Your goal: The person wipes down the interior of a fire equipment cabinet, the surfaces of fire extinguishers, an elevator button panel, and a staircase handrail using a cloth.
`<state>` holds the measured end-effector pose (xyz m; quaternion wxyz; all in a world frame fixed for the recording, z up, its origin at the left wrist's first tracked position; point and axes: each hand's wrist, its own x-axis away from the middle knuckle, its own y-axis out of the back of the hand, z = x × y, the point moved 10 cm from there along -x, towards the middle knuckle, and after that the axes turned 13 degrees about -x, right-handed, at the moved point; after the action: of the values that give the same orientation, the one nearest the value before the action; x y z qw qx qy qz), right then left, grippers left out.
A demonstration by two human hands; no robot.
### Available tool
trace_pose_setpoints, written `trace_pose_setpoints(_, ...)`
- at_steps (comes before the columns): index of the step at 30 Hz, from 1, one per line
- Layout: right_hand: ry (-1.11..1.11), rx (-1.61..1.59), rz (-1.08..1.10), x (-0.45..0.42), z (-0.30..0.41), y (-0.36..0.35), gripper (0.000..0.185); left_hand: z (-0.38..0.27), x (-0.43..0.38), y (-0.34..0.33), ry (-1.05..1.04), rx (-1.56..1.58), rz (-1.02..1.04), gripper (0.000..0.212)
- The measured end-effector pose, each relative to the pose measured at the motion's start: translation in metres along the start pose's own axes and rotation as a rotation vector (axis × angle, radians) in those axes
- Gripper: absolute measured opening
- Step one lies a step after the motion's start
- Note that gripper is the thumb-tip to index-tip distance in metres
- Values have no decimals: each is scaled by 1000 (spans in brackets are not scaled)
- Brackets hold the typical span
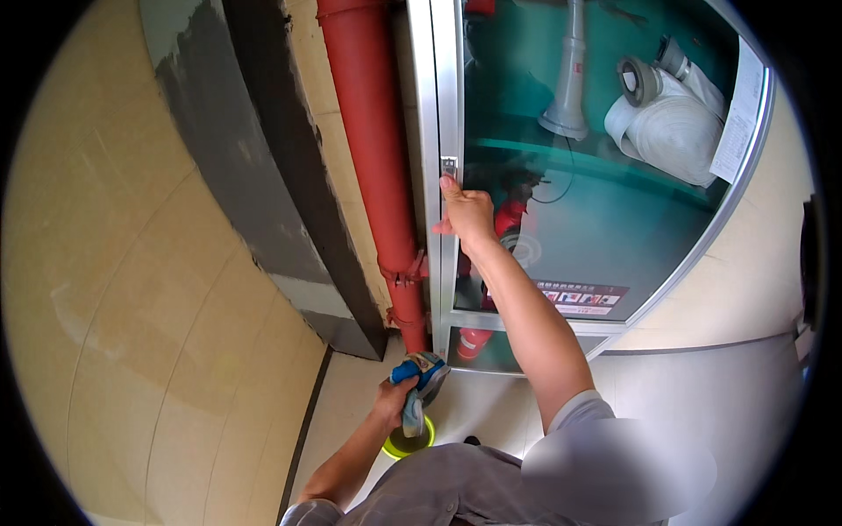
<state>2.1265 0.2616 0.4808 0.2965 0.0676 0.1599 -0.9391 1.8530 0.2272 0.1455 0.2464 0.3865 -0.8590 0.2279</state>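
My left hand (395, 401) is closed around a bunched blue and grey cloth (421, 378), whose end hangs over a yellow-green bucket (427, 439) on the floor. My right hand (470, 214) reaches up to a glass-fronted fire hose cabinet (448, 263) with an aluminium frame. Its thumb rests at a small metal latch (449, 164) on the upright door frame. The other fingers are bent near that frame, and how firmly they hold is hidden. Behind the glass lie a rolled white fire hose (677, 131) and a grey nozzle (569, 85).
A thick red pipe (368, 131) runs down close beside the cabinet's left edge. A dark grey painted strip (237, 151) and a beige tiled wall (131, 296) stand to the left. Through the lower pane shows a red cylinder (472, 343). Light tiles (348, 388) cover the floor.
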Motion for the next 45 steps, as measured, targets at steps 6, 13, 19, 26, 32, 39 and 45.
trace_pose_setpoints(6,-87,63,33,16,-9,8,55,2,15,3,-99,-61,44,37)
trace_pose_setpoints(13,-238,636,624,133,-161,17,38,45,4,16,-80,121,75,35)
trace_pose_setpoints(19,-355,650,1042,274,-304,59,59,89,-32,5,128,285,119,31)
trace_pose_setpoints(26,-416,610,1008,261,-328,115,70,117,-67,-49,159,288,216,34)
trace_pose_setpoints(32,-600,394,992,233,-349,137,70,119,-91,-65,232,194,98,32)
trace_pose_setpoints(39,-525,297,1099,217,-395,124,76,123,-128,-72,174,266,104,37)
trace_pose_setpoints(45,-752,147,870,197,-432,150,68,122,-150,-91,204,275,282,49)
